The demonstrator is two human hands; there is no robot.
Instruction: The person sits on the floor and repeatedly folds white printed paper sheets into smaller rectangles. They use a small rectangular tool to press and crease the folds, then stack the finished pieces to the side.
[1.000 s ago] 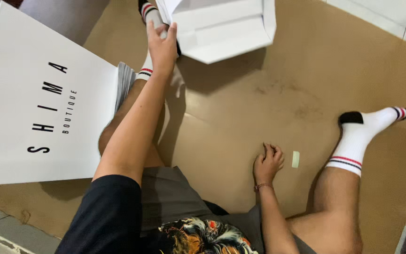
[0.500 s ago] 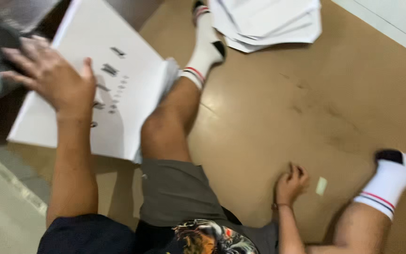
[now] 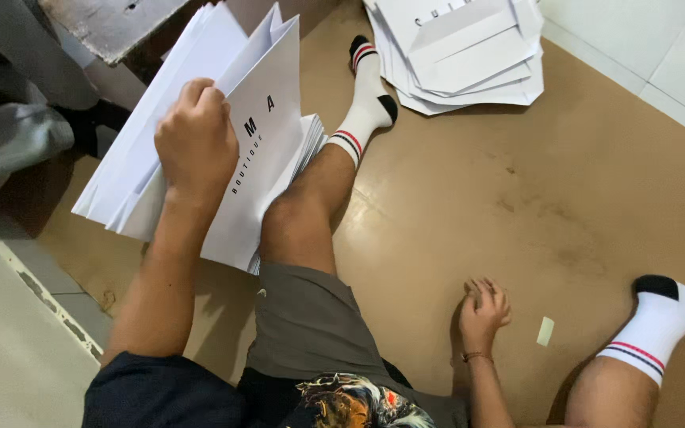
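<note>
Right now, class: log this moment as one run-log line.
left hand: gripping white card sheets, lifted off stack | right hand: resting on brown cardboard floor | folded pile: beyond left foot

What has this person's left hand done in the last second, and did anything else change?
The left hand left the folded white pile ahead, swung left to the flat white sheets and now grips one, lifting its edge. The right hand stayed resting on the brown cardboard floor, beside the small paper slip.

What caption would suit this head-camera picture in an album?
Seated on brown cardboard, a person's left hand lifts a flat white sheet off a stack while the right hand rests on the floor.
</note>
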